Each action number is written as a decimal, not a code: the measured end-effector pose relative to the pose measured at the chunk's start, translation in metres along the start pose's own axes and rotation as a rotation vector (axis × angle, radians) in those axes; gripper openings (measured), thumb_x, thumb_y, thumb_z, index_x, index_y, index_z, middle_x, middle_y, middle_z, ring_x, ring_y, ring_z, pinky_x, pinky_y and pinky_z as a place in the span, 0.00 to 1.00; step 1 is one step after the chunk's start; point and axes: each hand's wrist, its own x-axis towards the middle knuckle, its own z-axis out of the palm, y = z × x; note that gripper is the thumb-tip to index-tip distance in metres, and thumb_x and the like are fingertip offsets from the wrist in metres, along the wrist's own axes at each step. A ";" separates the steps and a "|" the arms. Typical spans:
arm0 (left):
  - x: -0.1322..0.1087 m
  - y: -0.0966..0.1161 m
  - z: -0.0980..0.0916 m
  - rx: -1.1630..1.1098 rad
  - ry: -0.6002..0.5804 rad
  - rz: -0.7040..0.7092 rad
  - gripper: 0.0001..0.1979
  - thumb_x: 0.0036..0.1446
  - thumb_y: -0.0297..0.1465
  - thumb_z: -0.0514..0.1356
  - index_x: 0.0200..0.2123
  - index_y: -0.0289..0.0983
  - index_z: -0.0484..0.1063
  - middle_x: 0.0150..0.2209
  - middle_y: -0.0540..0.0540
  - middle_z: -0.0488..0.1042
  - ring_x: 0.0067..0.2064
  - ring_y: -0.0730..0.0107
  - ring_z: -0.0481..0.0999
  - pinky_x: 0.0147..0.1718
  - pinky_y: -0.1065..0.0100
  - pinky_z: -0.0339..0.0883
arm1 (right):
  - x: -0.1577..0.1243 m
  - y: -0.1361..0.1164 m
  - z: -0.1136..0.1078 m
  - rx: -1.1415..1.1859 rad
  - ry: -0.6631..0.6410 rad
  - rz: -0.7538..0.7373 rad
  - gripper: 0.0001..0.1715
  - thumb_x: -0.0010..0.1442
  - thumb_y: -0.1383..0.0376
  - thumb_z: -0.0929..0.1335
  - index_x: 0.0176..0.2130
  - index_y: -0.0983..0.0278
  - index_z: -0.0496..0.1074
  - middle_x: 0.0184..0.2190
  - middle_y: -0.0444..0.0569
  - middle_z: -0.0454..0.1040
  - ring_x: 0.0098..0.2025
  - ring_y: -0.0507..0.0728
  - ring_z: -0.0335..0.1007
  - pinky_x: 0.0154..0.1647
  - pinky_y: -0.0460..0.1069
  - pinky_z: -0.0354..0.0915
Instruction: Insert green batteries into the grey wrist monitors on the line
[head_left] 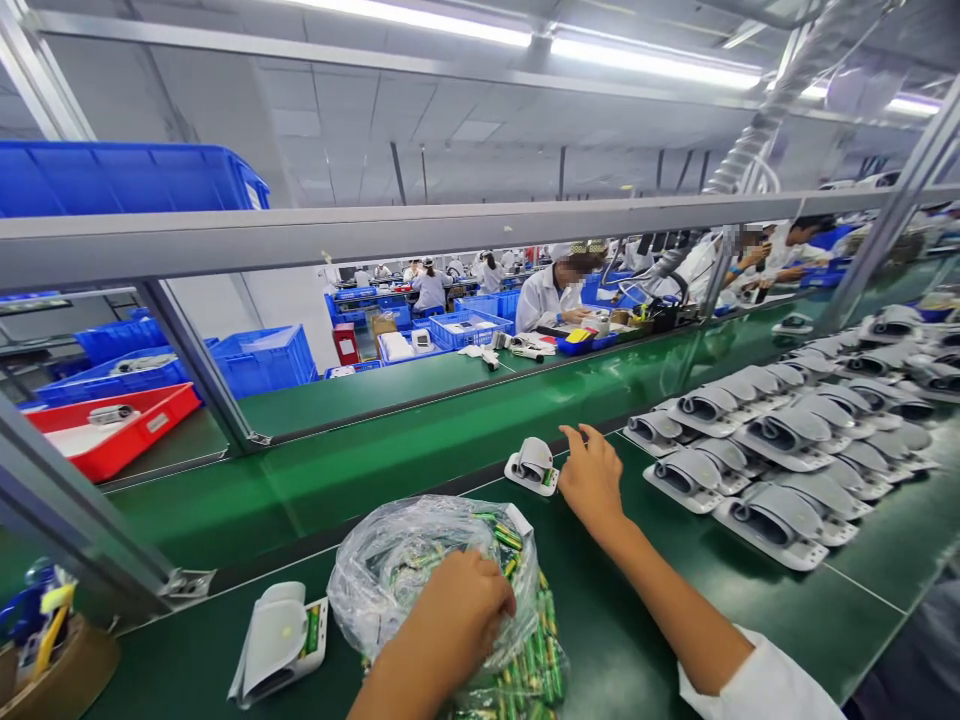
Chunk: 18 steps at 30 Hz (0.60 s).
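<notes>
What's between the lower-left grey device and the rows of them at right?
The head view shows a clear bag of green batteries, the left hand over it, a lone grey device and the right hand.

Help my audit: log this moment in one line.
Left hand: at bag of green batteries | right hand: beside gray cuff, contact unclear

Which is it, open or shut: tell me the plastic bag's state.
Open: the plastic bag has its mouth spread, showing green batteries.

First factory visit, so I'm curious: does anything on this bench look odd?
Nothing seems spilled or damaged. One cuffed device left of the battery bag and another by the right hand sit apart from the rows.
</notes>
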 end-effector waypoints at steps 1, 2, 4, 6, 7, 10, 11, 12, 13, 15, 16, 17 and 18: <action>-0.001 0.004 0.002 0.020 -0.044 -0.040 0.18 0.51 0.21 0.55 0.38 0.39 0.82 0.44 0.36 0.83 0.50 0.43 0.79 0.46 0.52 0.65 | 0.004 0.006 -0.003 -0.080 0.036 0.004 0.33 0.64 0.74 0.60 0.66 0.66 0.67 0.68 0.65 0.62 0.68 0.73 0.58 0.67 0.70 0.56; -0.001 0.005 0.004 0.032 -0.077 -0.082 0.19 0.50 0.20 0.55 0.39 0.39 0.82 0.45 0.35 0.83 0.50 0.42 0.80 0.45 0.52 0.66 | 0.007 0.014 -0.005 -0.148 0.064 0.021 0.33 0.64 0.74 0.60 0.66 0.66 0.67 0.68 0.65 0.62 0.69 0.74 0.56 0.68 0.72 0.54; -0.003 0.002 0.009 0.059 -0.109 -0.161 0.21 0.49 0.20 0.56 0.42 0.39 0.82 0.46 0.34 0.83 0.50 0.40 0.81 0.45 0.51 0.68 | 0.012 0.033 -0.009 -0.234 0.069 0.104 0.32 0.65 0.72 0.61 0.67 0.67 0.66 0.68 0.67 0.62 0.69 0.78 0.55 0.66 0.76 0.52; -0.003 -0.007 0.014 0.100 -0.123 -0.205 0.20 0.51 0.21 0.56 0.43 0.39 0.83 0.47 0.32 0.83 0.52 0.36 0.80 0.46 0.48 0.69 | 0.014 0.050 -0.011 -0.276 0.001 0.191 0.31 0.66 0.70 0.61 0.66 0.69 0.67 0.64 0.69 0.65 0.67 0.79 0.58 0.64 0.77 0.52; -0.002 -0.011 0.016 0.126 -0.122 -0.215 0.20 0.53 0.22 0.56 0.43 0.39 0.83 0.47 0.31 0.83 0.52 0.35 0.79 0.46 0.46 0.70 | 0.014 0.057 -0.011 -0.292 -0.034 0.212 0.30 0.66 0.70 0.61 0.65 0.70 0.68 0.63 0.69 0.66 0.66 0.79 0.59 0.64 0.76 0.52; 0.001 -0.025 0.025 0.188 -0.086 -0.203 0.19 0.55 0.23 0.57 0.43 0.41 0.84 0.47 0.31 0.83 0.54 0.32 0.78 0.44 0.45 0.71 | 0.012 0.071 -0.011 -0.313 -0.051 0.233 0.28 0.67 0.68 0.61 0.64 0.69 0.70 0.65 0.70 0.64 0.66 0.79 0.60 0.61 0.73 0.56; 0.001 -0.028 0.028 0.197 -0.070 -0.202 0.18 0.54 0.23 0.58 0.42 0.41 0.85 0.46 0.30 0.83 0.53 0.32 0.78 0.44 0.45 0.71 | 0.012 0.073 -0.010 -0.311 -0.040 0.254 0.28 0.67 0.67 0.61 0.63 0.68 0.71 0.65 0.70 0.62 0.66 0.81 0.58 0.59 0.73 0.58; 0.001 -0.031 0.031 0.195 -0.054 -0.200 0.17 0.53 0.24 0.59 0.40 0.41 0.85 0.45 0.29 0.83 0.52 0.31 0.78 0.43 0.45 0.71 | 0.013 0.074 -0.010 -0.310 -0.038 0.283 0.27 0.68 0.65 0.61 0.62 0.68 0.71 0.65 0.71 0.62 0.67 0.83 0.56 0.57 0.74 0.59; 0.001 -0.033 0.034 0.184 -0.033 -0.194 0.15 0.51 0.24 0.60 0.38 0.40 0.85 0.42 0.29 0.83 0.51 0.31 0.79 0.42 0.45 0.71 | 0.013 0.075 -0.009 -0.311 -0.051 0.305 0.26 0.68 0.65 0.61 0.60 0.69 0.73 0.63 0.72 0.63 0.67 0.86 0.54 0.56 0.76 0.59; -0.002 -0.033 0.035 0.144 0.004 -0.167 0.11 0.46 0.24 0.63 0.32 0.39 0.84 0.37 0.29 0.82 0.46 0.32 0.80 0.40 0.47 0.71 | 0.013 0.076 -0.008 -0.318 -0.090 0.302 0.25 0.67 0.65 0.60 0.57 0.70 0.75 0.59 0.73 0.65 0.67 0.89 0.52 0.54 0.79 0.57; -0.003 -0.032 0.034 0.121 0.020 -0.151 0.10 0.43 0.23 0.64 0.29 0.40 0.83 0.35 0.30 0.82 0.43 0.34 0.81 0.39 0.49 0.71 | 0.013 0.077 -0.007 -0.316 -0.097 0.285 0.25 0.67 0.65 0.60 0.56 0.70 0.75 0.59 0.74 0.65 0.66 0.89 0.53 0.53 0.79 0.58; -0.005 -0.029 0.032 0.102 0.032 -0.140 0.08 0.42 0.23 0.65 0.27 0.40 0.82 0.33 0.32 0.82 0.41 0.37 0.81 0.38 0.51 0.71 | 0.013 0.079 -0.007 -0.308 -0.092 0.268 0.25 0.67 0.65 0.60 0.56 0.71 0.75 0.59 0.75 0.65 0.64 0.89 0.55 0.52 0.79 0.60; -0.007 -0.026 0.028 0.090 0.018 -0.142 0.06 0.42 0.24 0.65 0.25 0.40 0.81 0.31 0.33 0.81 0.38 0.40 0.81 0.37 0.53 0.71 | 0.013 0.081 -0.006 -0.292 -0.078 0.260 0.25 0.67 0.64 0.60 0.56 0.71 0.75 0.60 0.76 0.63 0.63 0.88 0.58 0.49 0.77 0.62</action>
